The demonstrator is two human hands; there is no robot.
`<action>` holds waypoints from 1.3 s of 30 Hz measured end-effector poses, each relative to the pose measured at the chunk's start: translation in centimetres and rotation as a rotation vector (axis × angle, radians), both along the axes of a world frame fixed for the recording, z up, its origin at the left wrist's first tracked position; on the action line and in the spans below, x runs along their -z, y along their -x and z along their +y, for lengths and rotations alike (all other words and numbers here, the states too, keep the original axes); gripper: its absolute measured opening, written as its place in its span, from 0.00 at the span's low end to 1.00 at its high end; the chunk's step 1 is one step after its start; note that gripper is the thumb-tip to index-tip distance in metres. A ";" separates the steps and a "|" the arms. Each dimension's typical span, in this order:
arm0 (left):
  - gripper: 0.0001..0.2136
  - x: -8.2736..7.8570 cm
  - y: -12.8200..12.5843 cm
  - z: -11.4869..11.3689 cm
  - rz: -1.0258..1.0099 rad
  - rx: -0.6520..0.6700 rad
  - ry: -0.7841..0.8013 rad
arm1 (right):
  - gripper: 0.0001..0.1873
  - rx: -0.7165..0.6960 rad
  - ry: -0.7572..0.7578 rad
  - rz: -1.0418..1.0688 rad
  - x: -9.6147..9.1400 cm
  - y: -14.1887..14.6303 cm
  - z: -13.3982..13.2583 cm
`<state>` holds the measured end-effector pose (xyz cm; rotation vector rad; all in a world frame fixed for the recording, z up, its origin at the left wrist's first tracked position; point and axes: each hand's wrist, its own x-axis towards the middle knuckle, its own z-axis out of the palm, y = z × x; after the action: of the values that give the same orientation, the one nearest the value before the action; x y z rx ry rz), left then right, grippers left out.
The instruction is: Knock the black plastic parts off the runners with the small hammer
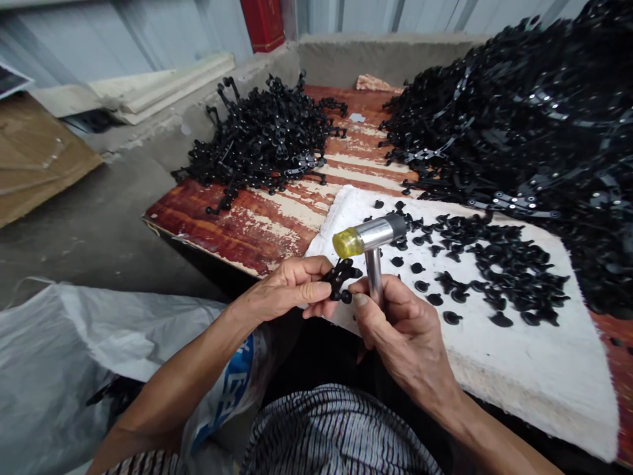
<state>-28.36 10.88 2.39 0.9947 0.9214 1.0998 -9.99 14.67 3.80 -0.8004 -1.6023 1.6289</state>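
Between the thumb and fingers of my left hand (pixel 291 287) is a small black jointed part (pixel 341 277) with rounded knobs on its ends. My right hand (pixel 403 330) is closed around the metal handle of a mallet (pixel 373 234), whose head has a clear yellow face on one side and a dark one on the other. The right thumb and fingertip come close to the black part's edge; whether they touch it or pinch something small I cannot tell. Past the mallet, many small black round pads with stems (pixel 494 264) lie scattered on a white cloth (pixel 524 356).
A heap of black jointed parts (pixel 267 132) covers the left back of the worn red-brown table (pixel 208 231). A much larger pile (pixel 519 119) rises at the right. White sacks (pixel 138 323) stand at lower left, near a cardboard box (pixel 39 158). A concrete ledge runs behind.
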 end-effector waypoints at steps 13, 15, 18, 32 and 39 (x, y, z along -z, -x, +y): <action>0.18 -2.9 -1.1 1.8 0.051 -0.098 0.185 | 0.18 0.057 0.269 0.045 -0.2 0.3 1.9; 0.19 -3.1 -1.7 1.9 0.044 -0.096 0.218 | 0.18 0.017 0.280 0.062 -0.1 0.5 2.3; 0.18 -3.3 -1.9 1.9 0.063 -0.129 0.260 | 0.18 0.001 0.314 0.076 0.2 0.2 2.5; 0.10 -4.7 -3.0 2.3 -0.130 -0.193 0.407 | 0.19 0.015 0.429 0.112 -0.1 -0.4 3.3; 0.08 -4.3 -2.5 2.9 -0.143 -0.187 0.456 | 0.18 0.028 0.344 0.061 0.0 -0.2 2.9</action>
<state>-25.83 13.76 6.70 0.4579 1.1012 1.0360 -9.80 17.53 3.79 -0.9311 -1.2793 1.9184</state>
